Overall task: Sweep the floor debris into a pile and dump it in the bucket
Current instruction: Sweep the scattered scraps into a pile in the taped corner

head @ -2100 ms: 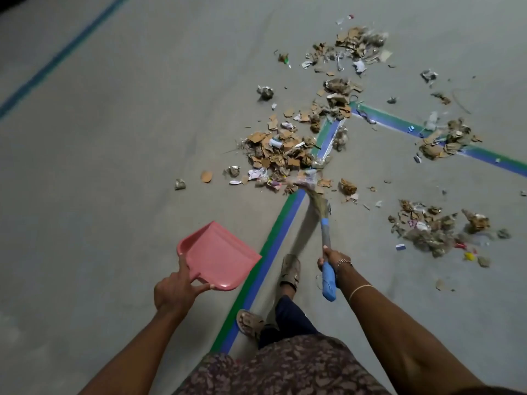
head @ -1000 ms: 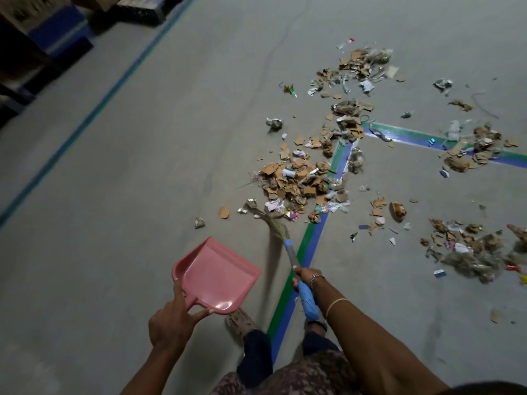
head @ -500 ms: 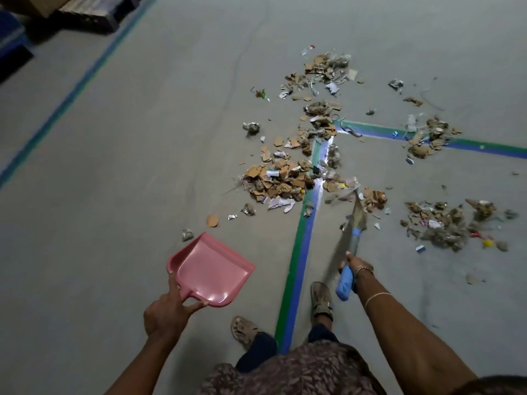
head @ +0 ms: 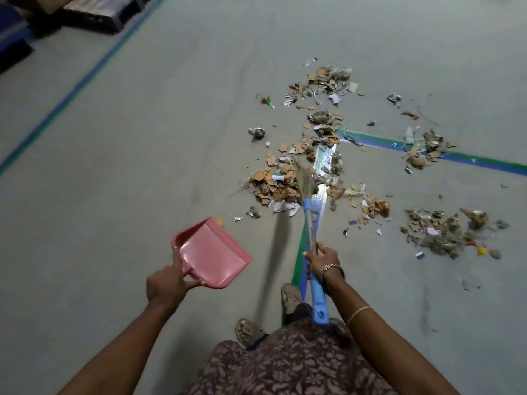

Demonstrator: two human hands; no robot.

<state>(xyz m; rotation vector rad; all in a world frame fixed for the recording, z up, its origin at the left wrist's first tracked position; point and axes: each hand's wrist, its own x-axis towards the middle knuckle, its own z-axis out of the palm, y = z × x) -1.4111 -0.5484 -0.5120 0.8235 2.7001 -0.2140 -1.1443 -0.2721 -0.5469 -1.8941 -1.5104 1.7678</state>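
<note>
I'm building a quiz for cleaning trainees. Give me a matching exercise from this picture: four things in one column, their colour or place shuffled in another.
Things: 1 dustpan; 2 broom; 3 cardboard scraps; 4 floor tape.
Descriptions: a green and blue stripe; b pink, gripped by the left hand; c blue handle, gripped by the right hand; d brown, scattered on the floor.
Pairs: 1-b, 2-c, 3-d, 4-a.

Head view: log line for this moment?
phase: sweeping | left hand: holds pink dustpan | right hand: grips broom, bristles at debris pile | bucket: not in view
</note>
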